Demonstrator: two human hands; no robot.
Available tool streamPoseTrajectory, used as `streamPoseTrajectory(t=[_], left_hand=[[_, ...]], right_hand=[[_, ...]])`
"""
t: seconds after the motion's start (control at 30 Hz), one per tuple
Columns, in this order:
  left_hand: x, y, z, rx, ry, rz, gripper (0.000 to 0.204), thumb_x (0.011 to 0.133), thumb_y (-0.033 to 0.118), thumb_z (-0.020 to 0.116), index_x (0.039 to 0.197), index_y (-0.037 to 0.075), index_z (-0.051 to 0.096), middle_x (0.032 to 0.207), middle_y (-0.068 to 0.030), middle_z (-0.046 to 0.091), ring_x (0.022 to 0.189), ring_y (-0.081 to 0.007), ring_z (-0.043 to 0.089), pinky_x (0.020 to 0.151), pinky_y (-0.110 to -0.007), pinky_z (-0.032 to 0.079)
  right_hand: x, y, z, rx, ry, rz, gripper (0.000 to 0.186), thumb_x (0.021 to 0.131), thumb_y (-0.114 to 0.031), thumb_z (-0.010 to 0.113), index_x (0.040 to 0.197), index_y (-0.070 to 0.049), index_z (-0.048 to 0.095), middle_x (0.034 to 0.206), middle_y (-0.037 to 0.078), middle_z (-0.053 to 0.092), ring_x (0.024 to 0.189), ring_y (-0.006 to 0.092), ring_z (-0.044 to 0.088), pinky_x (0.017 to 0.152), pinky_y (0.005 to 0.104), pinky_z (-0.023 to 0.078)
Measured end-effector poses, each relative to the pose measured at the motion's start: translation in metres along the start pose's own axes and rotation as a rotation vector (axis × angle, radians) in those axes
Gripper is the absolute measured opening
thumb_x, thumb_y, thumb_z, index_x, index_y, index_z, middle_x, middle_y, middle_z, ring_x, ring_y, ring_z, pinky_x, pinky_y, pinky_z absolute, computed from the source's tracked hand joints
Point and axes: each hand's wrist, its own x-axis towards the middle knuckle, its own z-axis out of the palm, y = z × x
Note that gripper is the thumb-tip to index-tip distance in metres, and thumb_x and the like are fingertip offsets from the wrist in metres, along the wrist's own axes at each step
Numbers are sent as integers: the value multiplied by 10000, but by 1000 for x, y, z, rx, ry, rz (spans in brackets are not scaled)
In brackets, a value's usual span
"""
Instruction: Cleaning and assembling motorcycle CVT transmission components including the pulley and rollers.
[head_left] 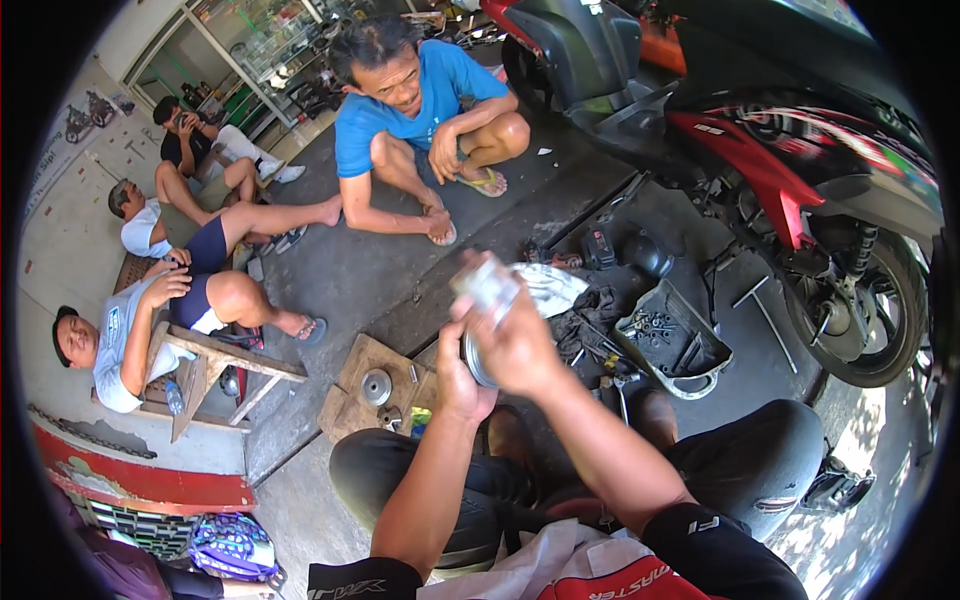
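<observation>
My left hand [458, 378] is closed around a round, silvery metal part [477, 362], whose curved rim shows below my right hand. Pressed close over it, my right hand [520, 345] is blurred by motion. At its fingers is a small pale, shiny thing [488, 287], too smeared to name. Both hands meet in front of my bent knees. A wooden board [352, 372] lies left of my hands, bearing a metal disc [375, 387] and a few small metal parts.
Right of my hands lie a tray [708, 383] of bolts and tools, dark rags [590, 318], a white cloth [550, 287] and a T-handle wrench [768, 325]. A red-and-black scooter [745, 170] stands beyond. A person in blue [410, 130] squats opposite; others sit by a wooden bench [220, 350].
</observation>
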Motion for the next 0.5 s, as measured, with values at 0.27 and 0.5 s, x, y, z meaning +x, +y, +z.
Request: streamPoseTrajectory(t=[0.27, 0.5], left_hand=[[-2, 3, -10, -186, -79, 58, 592, 1024, 497, 477, 1422, 72, 582, 1379, -95, 658, 1261, -247, 630, 1108, -414, 470], [9, 5, -5, -328, 121, -41, 614, 991, 544, 459, 1260, 39, 681, 1219, -123, 726, 1120, -300, 686, 1012, -441, 524]], right_hand=[[3, -22, 13, -166, -3, 59, 296, 1001, -288, 658, 1188, -58, 663, 1400, 202, 633, 1374, 420, 535, 1146, 603, 363], [-35, 12, 19, 95, 181, 275, 403, 1018, -333, 622, 1274, -24, 669, 1375, 254, 633, 1322, 441, 575, 1104, 537, 432]])
